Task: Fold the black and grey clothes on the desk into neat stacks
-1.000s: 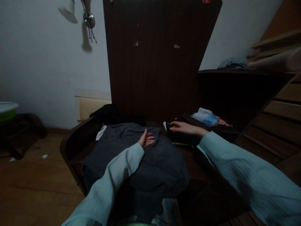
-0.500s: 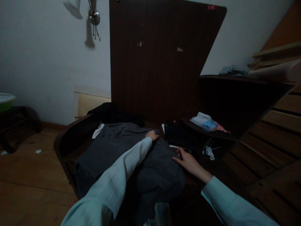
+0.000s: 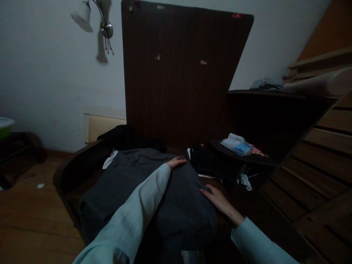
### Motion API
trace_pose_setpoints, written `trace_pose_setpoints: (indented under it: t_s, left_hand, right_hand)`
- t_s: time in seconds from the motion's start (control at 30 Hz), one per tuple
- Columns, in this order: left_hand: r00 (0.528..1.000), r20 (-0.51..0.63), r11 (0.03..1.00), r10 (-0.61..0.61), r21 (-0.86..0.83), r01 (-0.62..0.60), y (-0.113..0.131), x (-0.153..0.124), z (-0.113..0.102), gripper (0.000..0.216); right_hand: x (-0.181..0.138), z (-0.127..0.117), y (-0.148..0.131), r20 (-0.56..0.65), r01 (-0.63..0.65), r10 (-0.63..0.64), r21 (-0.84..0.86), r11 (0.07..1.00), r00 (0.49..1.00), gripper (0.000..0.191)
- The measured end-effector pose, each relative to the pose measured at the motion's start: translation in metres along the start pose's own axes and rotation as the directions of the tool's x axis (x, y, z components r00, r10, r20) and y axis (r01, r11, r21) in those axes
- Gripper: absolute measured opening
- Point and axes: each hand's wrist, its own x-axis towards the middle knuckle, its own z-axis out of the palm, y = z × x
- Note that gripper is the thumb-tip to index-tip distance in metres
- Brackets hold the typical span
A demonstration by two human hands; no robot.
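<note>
My right hand (image 3: 218, 200), fingers loosely parted, touches the gray cloth (image 3: 183, 196) spread over a dark wooden unit (image 3: 66, 171), while farther up my left hand (image 3: 176, 162) rests on it, any pinch impossible to tell, and an uneven push could rumple it against the black item (image 3: 206, 161) beyond.
</note>
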Motion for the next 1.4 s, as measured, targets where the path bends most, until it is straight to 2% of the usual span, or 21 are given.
trace_pose_setpoints:
  t_s: [0.13, 0.2, 0.23, 0.3, 0.37, 0.47, 0.6, 0.67, 0.73, 0.8, 0.87, 1.0, 1.07, 1.17, 1.23, 1.33, 1.4]
  left_hand:
    - [1.0, -0.018, 1.0, -0.025, -0.007, 0.025, -0.014, 0.003, -0.006, 0.059]
    - [0.999, -0.04, 1.0, -0.011, -0.007, 0.011, -0.019, 0.005, -0.008, 0.069]
    - [0.999, -0.049, 1.0, -0.003, -0.006, 0.002, -0.021, 0.005, -0.008, 0.073]
    - [0.999, -0.047, 1.0, 0.024, 0.0, -0.024, -0.023, 0.005, -0.009, 0.08]
    - [0.998, -0.008, 0.998, 0.062, 0.012, -0.062, -0.023, 0.004, -0.01, 0.083]
    - [0.99, 0.078, 0.992, 0.114, 0.039, -0.118, -0.022, 0.001, -0.013, 0.074]
    - [0.99, 0.073, 0.98, 0.122, 0.151, -0.132, -0.022, 0.001, -0.015, 0.05]
    - [0.992, 0.048, 0.973, 0.12, 0.192, -0.127, -0.022, 0.002, -0.015, 0.041]
    - [0.992, 0.04, 0.967, 0.12, 0.223, -0.126, -0.022, 0.004, -0.014, 0.037]
    - [0.991, 0.051, 0.956, 0.123, 0.26, -0.133, -0.018, 0.006, -0.013, 0.036]
    - [0.989, 0.08, 0.943, 0.127, 0.299, -0.145, -0.01, 0.008, -0.011, 0.037]
    - [0.979, 0.128, 0.904, 0.156, 0.381, -0.194, 0.014, 0.015, -0.007, 0.038]
    - [0.974, 0.136, 0.874, 0.181, 0.432, -0.223, 0.025, 0.019, -0.006, 0.038]
    - [0.968, 0.139, 0.812, 0.211, 0.526, -0.253, 0.032, 0.017, -0.006, 0.035]
    - [0.964, 0.134, 0.77, 0.229, 0.581, -0.264, 0.029, 0.009, -0.006, 0.034]
    - [0.95, 0.149, 0.708, 0.274, 0.638, -0.304, 0.019, -0.009, -0.002, 0.037]
    - [0.929, 0.226, 0.627, 0.293, 0.688, -0.365, 0.01, -0.022, 0.003, 0.038]
  right_hand:
    - [0.006, 0.0, 0.012, 0.02, 0.009, -0.01, 0.084, 0.996, 1.0, 0.032]
    - [0.005, -0.001, 0.016, -0.024, 0.018, -0.018, 0.029, 0.999, 1.0, 0.029]
    - [0.002, -0.001, 0.016, -0.083, 0.028, -0.03, -0.028, 0.999, 0.996, 0.028]
    - [-0.009, -0.001, 0.013, -0.224, 0.083, -0.119, -0.162, 0.983, 0.967, 0.027]
    - [-0.025, -0.001, 0.008, -0.26, 0.209, -0.281, -0.272, 0.939, 0.924, 0.027]
    - [-0.051, 0.0, -0.001, -0.078, 0.432, -0.485, -0.35, 0.831, 0.871, 0.028]
    - [-0.069, 0.002, -0.003, 0.188, 0.582, -0.558, -0.401, 0.708, 0.808, 0.039]
    - [-0.071, 0.004, -0.001, 0.244, 0.62, -0.574, -0.403, 0.673, 0.782, 0.034]
    - [-0.069, 0.006, -0.001, 0.235, 0.641, -0.603, -0.402, 0.653, 0.762, 0.025]
    - [-0.066, 0.007, -0.004, 0.176, 0.645, -0.636, -0.4, 0.651, 0.752, 0.02]
    - [-0.063, 0.008, -0.012, 0.064, 0.612, -0.646, -0.4, 0.682, 0.761, 0.019]
    - [-0.055, 0.018, -0.034, -0.161, 0.493, -0.586, -0.393, 0.776, 0.794, 0.024]
    - [-0.053, 0.026, -0.045, -0.154, 0.485, -0.572, -0.382, 0.787, 0.806, 0.025]
    - [-0.052, 0.036, -0.056, 0.002, 0.539, -0.574, -0.349, 0.767, 0.819, 0.024]
    - [-0.052, 0.034, -0.057, 0.043, 0.524, -0.543, -0.336, 0.783, 0.839, 0.024]
    - [-0.047, 0.019, -0.044, -0.108, 0.38, -0.438, -0.343, 0.859, 0.893, 0.023]
    - [-0.039, 0.006, -0.03, -0.211, 0.277, -0.358, -0.336, 0.9, 0.909, 0.022]
